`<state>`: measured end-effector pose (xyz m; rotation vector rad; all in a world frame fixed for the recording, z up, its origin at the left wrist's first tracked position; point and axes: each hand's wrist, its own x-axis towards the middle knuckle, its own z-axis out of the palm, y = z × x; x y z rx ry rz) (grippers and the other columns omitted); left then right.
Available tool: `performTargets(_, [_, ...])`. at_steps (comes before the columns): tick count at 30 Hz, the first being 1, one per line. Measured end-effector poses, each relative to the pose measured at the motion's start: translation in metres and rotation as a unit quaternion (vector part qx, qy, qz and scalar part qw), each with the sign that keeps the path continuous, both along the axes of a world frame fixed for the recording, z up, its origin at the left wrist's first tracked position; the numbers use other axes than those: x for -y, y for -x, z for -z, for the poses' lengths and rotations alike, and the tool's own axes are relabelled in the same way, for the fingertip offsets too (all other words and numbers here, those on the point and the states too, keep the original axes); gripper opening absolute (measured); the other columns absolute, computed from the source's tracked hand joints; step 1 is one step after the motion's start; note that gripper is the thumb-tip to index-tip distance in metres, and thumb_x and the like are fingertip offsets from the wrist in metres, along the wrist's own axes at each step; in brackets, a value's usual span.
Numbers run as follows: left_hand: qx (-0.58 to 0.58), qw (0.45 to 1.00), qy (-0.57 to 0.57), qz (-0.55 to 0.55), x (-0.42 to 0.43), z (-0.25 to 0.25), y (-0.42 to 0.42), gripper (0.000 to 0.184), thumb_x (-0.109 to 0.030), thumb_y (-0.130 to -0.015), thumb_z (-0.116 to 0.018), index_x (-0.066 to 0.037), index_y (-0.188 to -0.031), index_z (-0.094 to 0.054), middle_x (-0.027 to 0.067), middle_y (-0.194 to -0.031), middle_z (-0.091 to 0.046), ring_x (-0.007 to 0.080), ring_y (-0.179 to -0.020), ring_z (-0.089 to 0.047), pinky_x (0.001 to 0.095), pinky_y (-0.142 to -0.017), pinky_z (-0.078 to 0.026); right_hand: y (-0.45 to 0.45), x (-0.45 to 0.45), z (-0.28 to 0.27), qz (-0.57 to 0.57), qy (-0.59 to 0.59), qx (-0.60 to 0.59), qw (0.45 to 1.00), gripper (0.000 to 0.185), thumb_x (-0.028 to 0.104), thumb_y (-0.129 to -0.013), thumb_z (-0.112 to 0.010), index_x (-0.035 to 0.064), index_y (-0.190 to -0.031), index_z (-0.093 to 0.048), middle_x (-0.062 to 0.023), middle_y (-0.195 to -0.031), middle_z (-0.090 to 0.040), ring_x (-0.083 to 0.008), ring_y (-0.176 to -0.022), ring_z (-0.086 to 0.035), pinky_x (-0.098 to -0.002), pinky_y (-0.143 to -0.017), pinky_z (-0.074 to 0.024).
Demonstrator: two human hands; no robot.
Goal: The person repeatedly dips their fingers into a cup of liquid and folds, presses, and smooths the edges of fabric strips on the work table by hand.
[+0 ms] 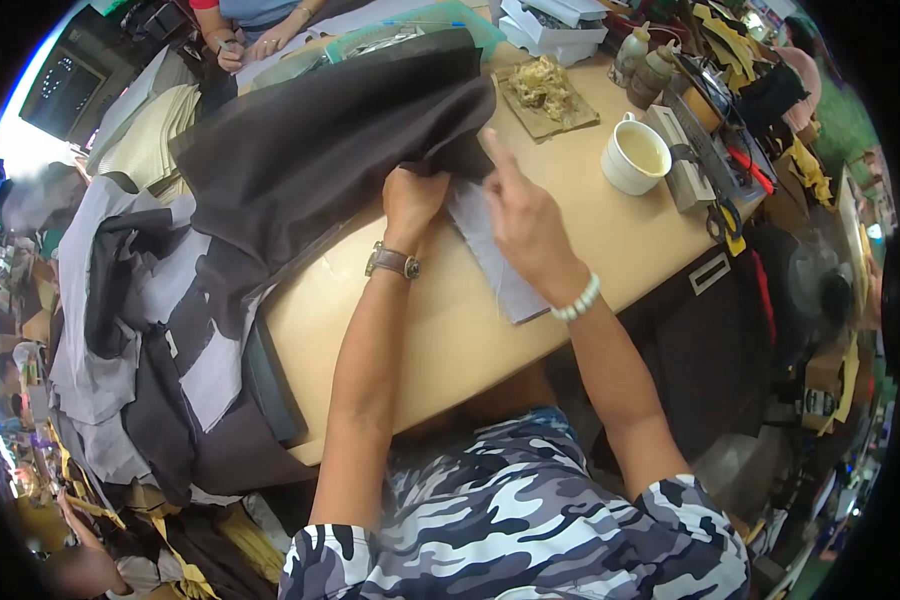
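A large dark brown sheet of fabric or leather [330,140] lies across the table, its right end folded and bunched. My left hand [415,205], with a watch on the wrist, is closed on the sheet's near edge. Just right of it, my right hand [528,225] is raised beside the sheet's right end. Its index finger points up and away, the other fingers look curled, and I see nothing held in it. Between my hands a pale grey, frayed cloth strip [495,265] comes out from under the dark sheet.
On the right stand a white mug [635,155], squeeze bottles [630,55] and scissors [722,220]. Behind them a board [570,122] carries a yellowish clump. Grey and dark cloth pieces [105,330] hang over the left edge. Another person's hands [250,48] work at the far side.
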<state>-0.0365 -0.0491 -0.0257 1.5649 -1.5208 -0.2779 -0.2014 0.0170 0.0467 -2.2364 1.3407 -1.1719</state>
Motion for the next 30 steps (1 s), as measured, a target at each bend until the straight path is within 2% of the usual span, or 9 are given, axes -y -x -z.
performTargets(2, [-0.001,0.997,-0.080,0.012,-0.005,-0.017,-0.002,0.042,-0.035,-0.072,-0.073,0.006,-0.079,-0.066,0.0211,-0.068,-0.065,0.0328,-0.062,-0.066,0.0385,-0.062,-0.051,-0.011,0.020,0.029,-0.035,-0.030,0.022,0.999,0.072,-0.001,-0.082,-0.054,0.0043,-0.146,-0.022,-0.0183,-0.090,-0.060,-0.0363,-0.078,-0.060,-0.0434,-0.073,-0.0479])
performTargets(8, [-0.022,0.968,-0.240,0.069,-0.052,-0.083,-0.002,0.042,-0.036,-0.082,-0.066,0.005,-0.077,-0.066,0.0137,-0.055,-0.060,0.0191,-0.057,-0.064,0.0314,-0.058,-0.050,-0.009,0.021,0.058,-0.037,-0.033,0.051,0.997,0.086,-0.004,-0.078,-0.050,0.0054,-0.149,-0.003,-0.0254,-0.100,-0.061,-0.0444,-0.089,-0.058,-0.0475,-0.081,-0.0462])
performTargets(9, [-0.032,0.982,-0.122,0.139,-0.057,-0.073,0.004,0.040,-0.034,-0.087,-0.060,0.005,-0.077,-0.066,0.0113,-0.055,-0.058,0.0118,-0.056,-0.062,0.0287,-0.054,-0.048,-0.010,0.023,0.059,-0.027,-0.028,0.041,0.998,0.087,-0.003,-0.078,-0.051,0.0043,-0.149,-0.001,-0.0260,-0.101,-0.060,-0.0445,-0.090,-0.057,-0.0475,-0.082,-0.0459])
performTargets(10, [-0.022,0.981,-0.038,0.190,-0.060,-0.071,0.013,0.033,-0.028,-0.086,-0.059,0.002,-0.075,-0.066,0.0109,-0.058,-0.059,0.0171,-0.054,-0.061,0.0315,-0.053,-0.047,-0.011,0.023,0.061,-0.020,-0.025,0.030,0.999,0.088,-0.002,-0.077,-0.051,0.0032,-0.148,0.001,-0.0267,-0.101,-0.060,-0.0445,-0.090,-0.057,-0.0476,-0.083,-0.0455])
performTargets(15, [0.294,0.937,0.074,0.173,-0.024,-0.025,0.006,0.017,-0.016,-0.078,-0.058,-0.007,-0.091,-0.066,0.0050,-0.098,-0.064,0.0257,-0.095,-0.058,0.0480,-0.084,-0.041,-0.012,0.026,0.066,-0.036,-0.007,0.014,0.999,0.090,0.001,-0.077,-0.051,-0.0022,-0.146,0.007,-0.0228,-0.123,-0.055,-0.0412,-0.112,-0.050,-0.0448,-0.100,-0.0378])
performTargets(16, [0.333,0.928,0.008,0.165,-0.021,-0.029,-0.001,0.023,-0.019,-0.082,-0.059,-0.011,-0.103,-0.065,0.0040,-0.118,-0.059,0.0239,-0.117,-0.048,0.0551,-0.096,-0.032,-0.011,0.025,0.065,-0.037,-0.003,0.000,0.999,0.091,0.001,-0.077,-0.051,-0.0021,-0.146,0.007,-0.0222,-0.124,-0.055,-0.0408,-0.113,-0.050,-0.0446,-0.101,-0.0375])
performTargets(18, [0.327,0.932,0.139,0.073,-0.016,-0.031,-0.013,0.025,-0.022,-0.086,-0.057,-0.012,-0.107,-0.066,0.0071,-0.123,-0.057,0.0278,-0.126,-0.042,0.0637,-0.101,-0.026,-0.012,0.023,0.063,-0.041,0.007,-0.025,0.999,0.092,0.001,-0.076,-0.050,-0.0020,-0.146,0.008,-0.0209,-0.127,-0.054,-0.0402,-0.114,-0.049,-0.0442,-0.102,-0.0368])
performTargets(25, [0.237,0.971,0.018,0.003,-0.004,-0.022,-0.038,0.029,-0.031,-0.088,-0.060,-0.021,-0.115,-0.066,0.0096,-0.141,-0.044,0.0342,-0.137,-0.028,0.0715,-0.103,-0.014,-0.015,0.021,0.069,-0.077,0.084,-0.160,0.980,0.073,-0.003,-0.078,-0.047,0.0050,-0.147,-0.023,-0.0233,-0.132,-0.049,-0.0392,-0.121,-0.047,-0.0491,-0.102,-0.0352])
performTargets(30, [0.217,0.971,0.089,0.041,-0.016,-0.018,-0.029,0.028,-0.005,-0.081,-0.060,-0.018,-0.104,-0.070,0.0096,-0.137,-0.048,0.0314,-0.133,-0.035,0.0671,-0.106,-0.017,0.008,-0.032,0.045,-0.150,0.034,-0.210,0.965,0.070,-0.002,-0.077,-0.048,0.0048,-0.144,-0.029,-0.0151,-0.135,-0.049,-0.0385,-0.123,-0.045,-0.0516,-0.102,-0.0351])
